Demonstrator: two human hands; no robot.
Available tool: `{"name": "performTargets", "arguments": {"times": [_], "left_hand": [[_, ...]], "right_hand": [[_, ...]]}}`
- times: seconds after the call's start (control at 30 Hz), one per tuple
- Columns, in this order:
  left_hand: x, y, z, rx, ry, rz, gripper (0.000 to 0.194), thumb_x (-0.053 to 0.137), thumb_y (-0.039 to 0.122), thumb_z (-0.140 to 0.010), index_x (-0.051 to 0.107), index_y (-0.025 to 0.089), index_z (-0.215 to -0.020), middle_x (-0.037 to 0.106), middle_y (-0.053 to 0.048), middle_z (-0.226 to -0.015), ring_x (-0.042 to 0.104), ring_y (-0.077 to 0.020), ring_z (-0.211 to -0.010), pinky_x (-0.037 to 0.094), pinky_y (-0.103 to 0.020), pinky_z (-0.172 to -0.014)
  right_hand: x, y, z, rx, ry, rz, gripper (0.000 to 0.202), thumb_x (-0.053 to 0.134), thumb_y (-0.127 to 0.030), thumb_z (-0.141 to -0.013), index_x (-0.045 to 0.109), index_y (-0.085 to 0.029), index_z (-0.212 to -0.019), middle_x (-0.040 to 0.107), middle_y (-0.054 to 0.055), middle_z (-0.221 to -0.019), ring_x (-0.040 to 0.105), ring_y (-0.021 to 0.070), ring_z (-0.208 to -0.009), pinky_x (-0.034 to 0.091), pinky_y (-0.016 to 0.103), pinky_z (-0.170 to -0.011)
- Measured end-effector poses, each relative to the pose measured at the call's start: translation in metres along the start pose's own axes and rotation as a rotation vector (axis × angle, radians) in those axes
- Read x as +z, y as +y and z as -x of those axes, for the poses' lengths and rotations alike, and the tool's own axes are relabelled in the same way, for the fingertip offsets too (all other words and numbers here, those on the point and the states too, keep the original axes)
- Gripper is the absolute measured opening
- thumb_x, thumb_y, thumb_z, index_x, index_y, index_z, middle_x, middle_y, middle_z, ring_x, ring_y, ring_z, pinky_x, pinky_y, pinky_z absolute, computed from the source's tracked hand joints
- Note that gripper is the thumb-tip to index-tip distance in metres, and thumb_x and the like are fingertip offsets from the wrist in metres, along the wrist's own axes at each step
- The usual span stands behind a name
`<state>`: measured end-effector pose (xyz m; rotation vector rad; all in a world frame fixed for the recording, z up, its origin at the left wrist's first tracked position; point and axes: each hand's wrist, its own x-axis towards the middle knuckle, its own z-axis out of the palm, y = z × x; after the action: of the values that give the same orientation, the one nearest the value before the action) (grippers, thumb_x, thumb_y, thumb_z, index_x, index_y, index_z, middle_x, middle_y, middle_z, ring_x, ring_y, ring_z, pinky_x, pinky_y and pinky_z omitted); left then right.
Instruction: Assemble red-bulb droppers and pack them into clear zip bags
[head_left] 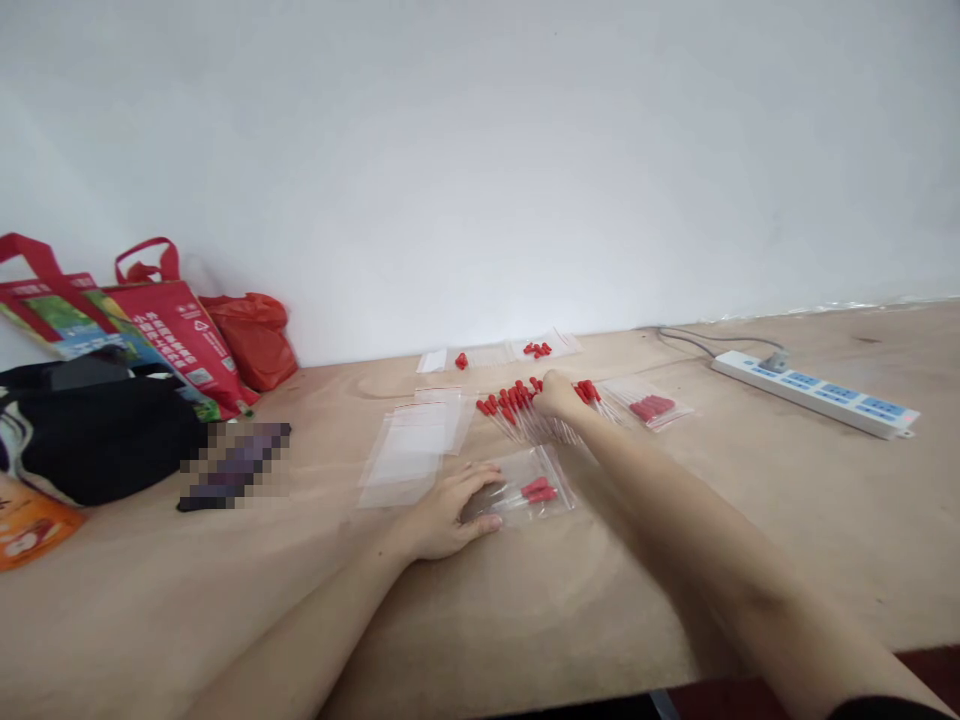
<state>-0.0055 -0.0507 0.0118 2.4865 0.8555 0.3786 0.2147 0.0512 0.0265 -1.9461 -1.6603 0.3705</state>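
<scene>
My left hand (450, 510) lies on the table with its fingers spread, at the left end of a clear zip bag (517, 512). Inside that bag are a few red-tipped sticks (540, 490). Farther out, my right hand (556, 396) reaches into a row of several red-tipped sticks (506, 402); its fingers are bunched together, and what they hold is hidden. To the right of the row lies another clear bag (664, 412) with red-tipped sticks in it. Flat clear bags (409, 450) are stacked left of the row.
Near the wall lie bags with small red pieces (537, 349). A power strip (817, 392) sits at the right. On the left are red shopping bags (176, 330), a black cloth item (97, 440), a blurred dark object (236, 466) and an orange packet (34, 525).
</scene>
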Motion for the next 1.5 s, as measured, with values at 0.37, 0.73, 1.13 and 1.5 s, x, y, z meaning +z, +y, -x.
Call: {"name": "performTargets", "arguments": {"times": [0.37,0.73,1.13,1.5], "left_hand": [[0.000,0.001,-0.001,-0.017,-0.004,-0.032,0.045,0.050,0.037,-0.080,0.040,0.021,-0.121,0.043,-0.007,-0.128,0.034,-0.0209,-0.122,0.030,-0.039,-0.100],[-0.001,0.001,0.001,-0.068,-0.006,-0.048,0.053,0.049,0.040,-0.080,0.031,0.023,-0.127,0.037,-0.006,-0.133,0.035,-0.0221,-0.121,0.031,-0.040,-0.099],[-0.001,0.004,0.000,-0.050,-0.001,-0.024,0.054,0.049,0.038,-0.081,0.029,0.024,-0.129,0.037,-0.006,-0.133,0.036,-0.0219,-0.120,0.032,-0.039,-0.099],[-0.002,0.004,0.001,-0.059,-0.004,-0.020,0.052,0.050,0.039,-0.080,0.032,0.024,-0.126,0.038,-0.006,-0.132,0.037,-0.0236,-0.119,0.031,-0.040,-0.099]], "right_hand": [[-0.024,0.054,0.070,-0.048,-0.024,-0.782,0.079,0.051,-0.013,-0.067,0.007,-0.018,-0.131,0.049,-0.008,-0.055,0.054,0.0135,-0.045,0.046,0.026,-0.048],[-0.006,0.045,0.096,0.224,-0.201,-1.304,0.020,0.042,-0.022,-0.080,0.036,-0.022,-0.100,0.054,-0.004,-0.057,0.058,0.0117,-0.052,0.050,0.027,-0.055],[0.005,0.048,0.103,-0.012,-0.308,-1.016,0.035,0.071,-0.033,-0.055,0.048,-0.018,-0.076,0.057,-0.005,-0.061,0.048,0.0062,-0.039,0.041,0.020,-0.037],[-0.005,0.048,0.081,-0.165,-0.263,-0.536,0.018,0.053,-0.032,-0.071,0.060,-0.015,-0.068,0.062,0.002,-0.060,0.056,0.0128,-0.054,0.044,0.026,-0.057]]}}
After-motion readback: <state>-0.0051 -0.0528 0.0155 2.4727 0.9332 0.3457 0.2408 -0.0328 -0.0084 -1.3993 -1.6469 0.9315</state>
